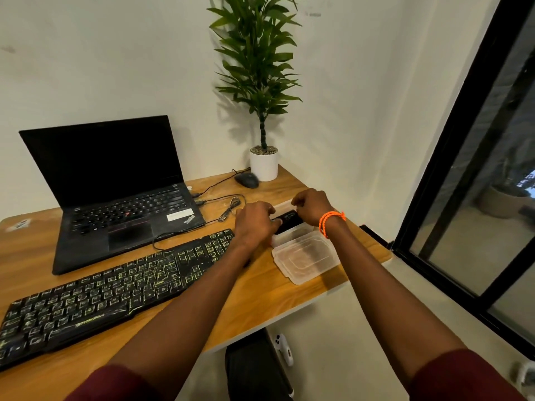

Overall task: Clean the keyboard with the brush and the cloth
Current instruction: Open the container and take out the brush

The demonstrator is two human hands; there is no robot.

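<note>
Landmark: the keyboard (pixel 115 287) is lying slantwise across the wooden counter (pixel 260 296), its far end reaching toward your hands.
Left hand: your left hand (pixel 254 224) is hovering just past the keyboard's far end, knuckles up, fingers (pixel 275 224) curling down onto the near end of a dark object (pixel 288 221) in a clear container (pixel 292 230); you are appearing to pinch it, though the fingertips are hidden.
Right hand: your right hand (pixel 311 206) is sitting beyond the keyboard's far end, a little farther away than the left hand, fingers curling over the far edge of the same container; whether they are gripping the rim or the dark object I cannot tell.
Dark object: it is lying in the container between your two hands, just off the keyboard's far end; it is too hidden to say whether it is the brush.
Lid: a clear plastic lid (pixel 307 259) is resting flat on the counter just beside the keyboard's far end, touching the container's near side.
Wristband: an orange cord (pixel 330 221) is circling your right wrist.
Laptop: an open black laptop (pixel 115 198) is standing right behind the keyboard, screen dark.
Mouse: a dark mouse (pixel 246 180) is sitting well beyond the keyboard's far end, next to a white potted plant (pixel 263 163).
</note>
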